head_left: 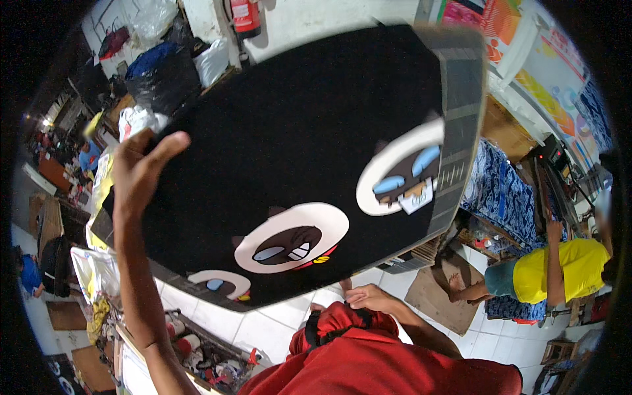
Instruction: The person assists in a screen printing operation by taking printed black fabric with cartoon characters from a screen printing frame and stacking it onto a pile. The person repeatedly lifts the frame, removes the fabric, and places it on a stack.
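Panel (309,125), long axis rising rightward; left hand (139,170) clamps it; right hand (370,297): hold unclear.

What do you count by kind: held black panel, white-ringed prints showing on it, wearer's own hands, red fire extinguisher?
Black panel: 1
White-ringed prints: 3
Wearer's left hand and right hand: 2
Red fire extinguisher: 1
Total: 7

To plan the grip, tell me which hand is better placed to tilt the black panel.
Probably the left hand: it holds the black panel by its left edge, while the right hand is by the red shirt.
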### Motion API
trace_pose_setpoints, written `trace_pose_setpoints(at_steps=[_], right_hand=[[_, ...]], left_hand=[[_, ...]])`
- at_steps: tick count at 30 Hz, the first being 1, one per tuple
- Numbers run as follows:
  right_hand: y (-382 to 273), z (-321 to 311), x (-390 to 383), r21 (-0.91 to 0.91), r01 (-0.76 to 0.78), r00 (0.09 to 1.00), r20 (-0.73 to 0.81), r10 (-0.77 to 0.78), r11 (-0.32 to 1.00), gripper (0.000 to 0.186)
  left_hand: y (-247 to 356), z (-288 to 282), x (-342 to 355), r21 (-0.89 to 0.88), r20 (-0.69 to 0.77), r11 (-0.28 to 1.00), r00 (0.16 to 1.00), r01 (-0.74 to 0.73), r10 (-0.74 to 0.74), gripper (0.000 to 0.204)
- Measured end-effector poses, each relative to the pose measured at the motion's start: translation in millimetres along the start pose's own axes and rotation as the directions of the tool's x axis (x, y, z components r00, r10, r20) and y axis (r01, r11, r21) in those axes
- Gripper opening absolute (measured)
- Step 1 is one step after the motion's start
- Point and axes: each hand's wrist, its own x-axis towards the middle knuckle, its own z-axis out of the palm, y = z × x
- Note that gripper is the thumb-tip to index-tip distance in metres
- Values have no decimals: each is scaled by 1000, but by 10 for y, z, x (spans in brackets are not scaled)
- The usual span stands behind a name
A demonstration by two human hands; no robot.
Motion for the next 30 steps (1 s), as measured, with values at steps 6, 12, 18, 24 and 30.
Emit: trace_pose_setpoints(at_steps=[6,12,18,24,30], right_hand=[[-1528,237,-638,-824,391,415,-240,-878,410,21],[-1756,352,231,-894,268,781,-16,-624,358,30],[-906,217,1175,-896,249,897,69,-437,369,14],[-81,-172,1739,-889,163,949,22,-315,428,21],[584,-685,2207,-894,26,981,-64,-183,448,29]], left_hand=[[-134,837,-845,331,194,834,897,-441,398,52],[-565,1761,-1631,155,357,816,802,-557,479,40],[-1007,2175,-2082,240,560,891,804,-386,198,36],[-1159,2459,-2691,371,346,922,904,115,-252,63],[-1397,2639,-4376,596,420,648,504,473,-755,43]])
